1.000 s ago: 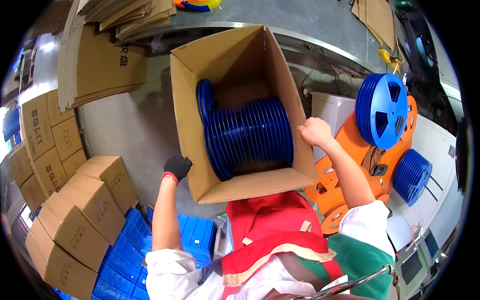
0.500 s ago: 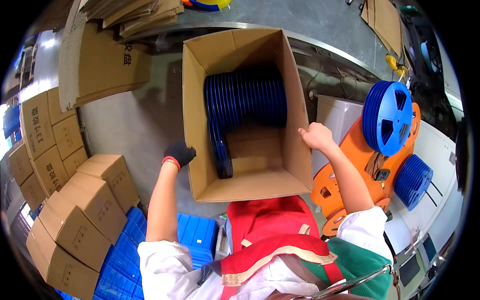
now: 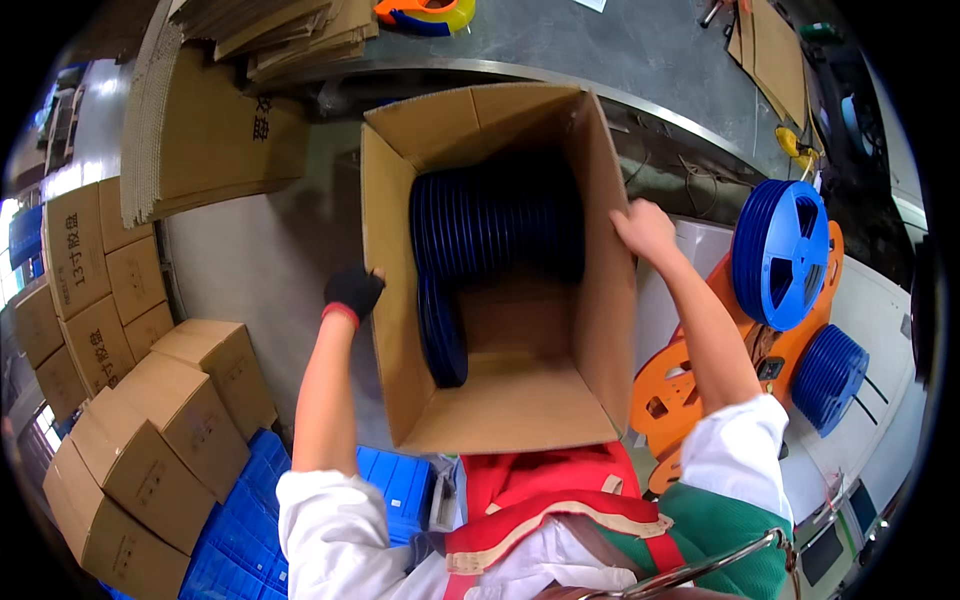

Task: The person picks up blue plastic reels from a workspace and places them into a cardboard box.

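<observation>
An open cardboard box (image 3: 520, 400) is in front of me, its mouth facing me. Inside, a row of dark blue plastic reels (image 3: 490, 225) lies along the far part, and some lean at the left wall; shadow hides the far right of the row. My left hand (image 3: 354, 292), in a black glove with bare fingertips, is closed on the box's left edge. At the right edge, my bare right hand (image 3: 645, 228) grips the cardboard with its fingers curled round it.
A metal-edged workbench (image 3: 600, 50) with a tape dispenser (image 3: 435, 14) spans the back. Flat cardboard (image 3: 215, 130) stands at left, near stacked cartons (image 3: 150, 470) and blue crates (image 3: 240, 520). Blue reels (image 3: 790, 255) sit by an orange stand (image 3: 670, 400) at right.
The box has come lower in view and looks larger, with both hands still on it. My right hand sits higher along the right edge than before.
</observation>
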A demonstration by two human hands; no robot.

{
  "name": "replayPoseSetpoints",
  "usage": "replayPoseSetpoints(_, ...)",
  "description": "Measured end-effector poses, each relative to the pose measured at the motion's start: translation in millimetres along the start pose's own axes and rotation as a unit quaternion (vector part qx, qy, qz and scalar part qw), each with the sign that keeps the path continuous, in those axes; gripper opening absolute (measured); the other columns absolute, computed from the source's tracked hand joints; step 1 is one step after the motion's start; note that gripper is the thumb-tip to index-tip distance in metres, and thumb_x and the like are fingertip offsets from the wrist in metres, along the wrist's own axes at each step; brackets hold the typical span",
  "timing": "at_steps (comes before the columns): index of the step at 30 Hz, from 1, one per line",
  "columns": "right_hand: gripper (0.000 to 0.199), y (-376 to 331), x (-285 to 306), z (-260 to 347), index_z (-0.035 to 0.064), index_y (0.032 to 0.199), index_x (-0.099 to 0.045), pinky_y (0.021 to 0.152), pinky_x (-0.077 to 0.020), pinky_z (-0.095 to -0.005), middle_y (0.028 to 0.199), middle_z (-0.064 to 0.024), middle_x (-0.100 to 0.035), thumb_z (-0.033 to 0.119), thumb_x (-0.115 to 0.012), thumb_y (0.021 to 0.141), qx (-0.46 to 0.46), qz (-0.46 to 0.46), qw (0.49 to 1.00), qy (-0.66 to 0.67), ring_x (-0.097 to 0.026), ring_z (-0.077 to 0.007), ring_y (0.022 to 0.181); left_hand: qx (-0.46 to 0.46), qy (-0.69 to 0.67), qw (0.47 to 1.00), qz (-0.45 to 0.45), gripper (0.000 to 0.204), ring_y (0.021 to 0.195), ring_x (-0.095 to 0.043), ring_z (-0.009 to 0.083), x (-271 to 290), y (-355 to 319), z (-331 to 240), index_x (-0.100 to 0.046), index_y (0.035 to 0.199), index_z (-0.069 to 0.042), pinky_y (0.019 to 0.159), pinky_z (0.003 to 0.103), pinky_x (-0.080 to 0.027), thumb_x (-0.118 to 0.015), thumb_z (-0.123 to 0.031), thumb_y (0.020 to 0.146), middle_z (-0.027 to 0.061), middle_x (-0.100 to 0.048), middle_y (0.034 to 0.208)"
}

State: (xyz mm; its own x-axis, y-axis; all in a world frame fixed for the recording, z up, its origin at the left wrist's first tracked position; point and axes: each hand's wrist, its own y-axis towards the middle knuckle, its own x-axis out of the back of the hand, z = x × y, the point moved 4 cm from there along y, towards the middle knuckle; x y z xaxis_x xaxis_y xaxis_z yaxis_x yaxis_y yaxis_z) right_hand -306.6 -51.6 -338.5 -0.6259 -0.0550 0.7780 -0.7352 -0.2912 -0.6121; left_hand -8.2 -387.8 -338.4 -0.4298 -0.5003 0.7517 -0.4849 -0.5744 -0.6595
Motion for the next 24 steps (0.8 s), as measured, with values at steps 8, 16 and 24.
replayPoseSetpoints(8,0.046,-122.2,27.2,-59.5,-0.0019,0.054,-0.046,0.054,-0.0385,-0.0443,0.060,-0.0228,-0.050,0.033,-0.062,0.079,0.035,-0.166,0.980,0.101,-0.050,-0.0391,0.058,-0.086,-0.085,0.983,-0.138,0.035,0.055,-0.057,0.0324,26.0,-114.3,-19.7,-0.064,0.067,-0.007,0.051,0.041,-0.042,-0.053,-0.038,0.082,0.0124,-0.056,0.055)
replayPoseSetpoints(16,0.036,-146.6,12.0,-94.8,0.0000,0.053,-0.044,0.047,-0.0345,-0.0389,0.057,-0.0154,-0.046,0.015,-0.068,0.076,0.129,-0.321,0.921,0.177,-0.045,-0.0327,0.052,-0.178,-0.119,0.928,-0.306,0.032,0.047,-0.051,0.0308,30.5,-126.7,-58.9,-0.054,0.055,-0.009,0.045,0.038,-0.038,-0.060,-0.026,0.080,0.0120,-0.050,0.050)
replayPoseSetpoints(24,0.034,-111.3,-55.6,-116.6,-0.0012,0.056,-0.052,0.054,-0.0425,-0.0399,0.061,-0.0160,-0.053,0.020,-0.063,0.080,0.110,-0.411,0.904,0.053,-0.052,-0.0331,0.060,-0.168,-0.022,0.910,-0.378,0.041,0.045,-0.050,0.0319,-66.2,-64.1,-81.2,-0.047,0.049,-0.009,0.043,0.041,-0.039,-0.062,-0.033,0.079,0.0129,-0.047,0.047)
